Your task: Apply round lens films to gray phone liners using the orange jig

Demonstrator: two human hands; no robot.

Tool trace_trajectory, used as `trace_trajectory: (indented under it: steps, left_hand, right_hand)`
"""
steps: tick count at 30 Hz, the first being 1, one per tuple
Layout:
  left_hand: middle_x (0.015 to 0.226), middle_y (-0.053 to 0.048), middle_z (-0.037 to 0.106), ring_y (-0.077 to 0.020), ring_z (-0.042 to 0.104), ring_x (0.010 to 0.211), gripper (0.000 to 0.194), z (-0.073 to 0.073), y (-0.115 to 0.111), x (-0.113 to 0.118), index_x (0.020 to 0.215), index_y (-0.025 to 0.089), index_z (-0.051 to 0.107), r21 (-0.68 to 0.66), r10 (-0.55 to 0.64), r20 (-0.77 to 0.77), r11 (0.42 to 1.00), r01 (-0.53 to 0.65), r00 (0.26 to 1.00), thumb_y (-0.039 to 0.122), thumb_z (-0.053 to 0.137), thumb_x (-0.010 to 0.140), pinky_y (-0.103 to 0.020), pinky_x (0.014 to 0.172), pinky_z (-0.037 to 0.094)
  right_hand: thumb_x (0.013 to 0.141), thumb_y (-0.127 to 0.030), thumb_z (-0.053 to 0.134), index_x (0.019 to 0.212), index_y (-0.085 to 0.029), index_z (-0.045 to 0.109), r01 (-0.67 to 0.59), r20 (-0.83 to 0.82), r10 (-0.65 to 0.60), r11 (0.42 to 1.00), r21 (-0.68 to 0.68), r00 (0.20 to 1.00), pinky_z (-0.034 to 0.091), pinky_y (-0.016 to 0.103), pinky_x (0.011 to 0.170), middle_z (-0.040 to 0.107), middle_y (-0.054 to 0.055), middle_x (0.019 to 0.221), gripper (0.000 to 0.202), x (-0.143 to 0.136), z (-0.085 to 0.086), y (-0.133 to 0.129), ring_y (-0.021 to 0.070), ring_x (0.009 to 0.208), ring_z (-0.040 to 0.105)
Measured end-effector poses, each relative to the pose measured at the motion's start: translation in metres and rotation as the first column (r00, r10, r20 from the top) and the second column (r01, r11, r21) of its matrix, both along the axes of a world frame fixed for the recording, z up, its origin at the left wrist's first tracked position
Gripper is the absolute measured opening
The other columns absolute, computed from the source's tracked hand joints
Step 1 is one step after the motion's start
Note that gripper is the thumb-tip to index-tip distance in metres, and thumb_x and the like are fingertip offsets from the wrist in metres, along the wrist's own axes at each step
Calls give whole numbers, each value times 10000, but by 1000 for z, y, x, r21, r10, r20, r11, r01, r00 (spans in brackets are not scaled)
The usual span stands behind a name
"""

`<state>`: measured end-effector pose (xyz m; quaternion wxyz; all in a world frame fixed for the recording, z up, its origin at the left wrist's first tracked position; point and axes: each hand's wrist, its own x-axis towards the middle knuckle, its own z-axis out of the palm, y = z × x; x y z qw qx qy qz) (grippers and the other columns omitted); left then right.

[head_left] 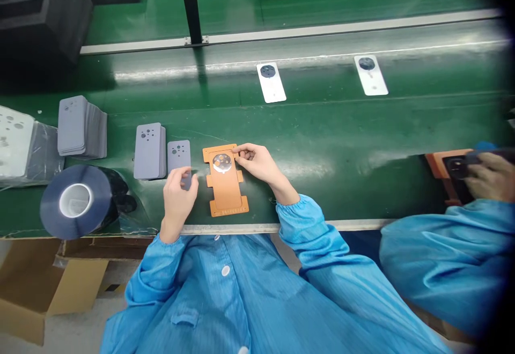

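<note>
My left hand [179,198] curls over the lower end of a single grey phone back panel [179,151], thumb at its right side and fingers across its face. Directly to the right lies an orange phone-shaped fixture plate [226,190] with side tabs. A round clear piece with holes [222,163] shows near its top. At the plate's upper right corner, the bent fingers of my right hand [259,165] grip the edge. A stack of grey panels [148,153] with camera holes stands left of the single panel.
Another panel stack [74,126], a wrapped pale stack [14,142] and a film roll [76,201] are at left. Two white panels [273,88] [373,79] lie farther back. A co-worker's hand [493,177] handles another orange fixture [438,166] at right.
</note>
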<state>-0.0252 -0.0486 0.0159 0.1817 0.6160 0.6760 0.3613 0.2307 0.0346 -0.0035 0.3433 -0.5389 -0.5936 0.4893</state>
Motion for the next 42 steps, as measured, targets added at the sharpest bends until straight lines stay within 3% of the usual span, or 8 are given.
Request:
trace_trajectory:
  steps: [3,9,16,21,24,32,36,42]
  left_hand:
    - [1549,-203,553,-364,513,1452,547,1,-27,-16,1423,156,590,-1,-125,-269,992,129,955,411,692,950,-539,1193,433]
    - [1675,-205,394,-410,360,1559,805,-5,-100,-21,1623,196,365,-183,-327,-466,945,272,822,514,688,958,-653,1222,352]
    - [1574,-166,548,-357,511,1466,529,-16,-152,-22,1525,226,509,-93,-323,-534,941,325,781,236,618,1007,-552,1161,450]
    - [1388,-161,652,-336,619,1289,437,-9,-131,-19,1381,227,600,52,-120,-393,987,152,912,314,692,962,-503,1076,518]
    - [1208,-159,649,-367,627,1129,539,-1,-103,-16,1276,196,626,-72,33,-421,995,-69,907,458,811,843,-513,942,559]
    - [1021,-60,590,-323,609,1054,515,3,-64,-23,1000,238,504,-256,123,-327,943,-213,937,447,883,719,-449,865,541]
    - [840,10,571,-208,651,804,336,0,-54,-32,933,251,435,-186,309,65,938,-293,949,415,719,862,-352,755,535]
    - [922,-30,712,-185,745,804,383,15,-55,-1,1080,252,416,-137,194,603,981,-139,774,448,692,901,-320,734,605]
  right_hand:
    - [819,-314,691,1026,-160,770,8,-29,-8,1000,-14,1000,483,304,674,682,14,782,270,1,0,-1,132,645,568]
    - [840,-356,703,1032,-157,777,26,-35,-27,999,-23,999,520,324,703,759,66,881,286,3,1,-1,157,698,631]
    - [846,-356,693,1006,-162,780,66,-40,-65,998,16,997,539,320,692,774,75,912,266,-3,-2,-2,162,702,650]
    - [857,-356,673,987,-175,790,65,18,-67,994,85,998,537,324,701,768,61,856,251,-17,6,-9,179,720,660]
    - [858,-355,666,971,-184,794,47,33,-50,993,105,998,532,333,710,775,64,870,242,-24,11,-12,190,736,667]
    - [865,-364,653,999,-183,796,47,10,-48,994,101,999,543,341,740,787,77,931,267,-23,14,-15,202,796,699]
    - [860,-372,673,976,-181,793,48,-3,-48,995,84,999,565,359,777,790,85,946,254,-23,20,-16,213,833,714]
    - [865,-433,753,1184,-166,740,-113,-246,104,993,-21,964,629,393,852,786,114,1080,416,-33,51,-22,217,870,750]
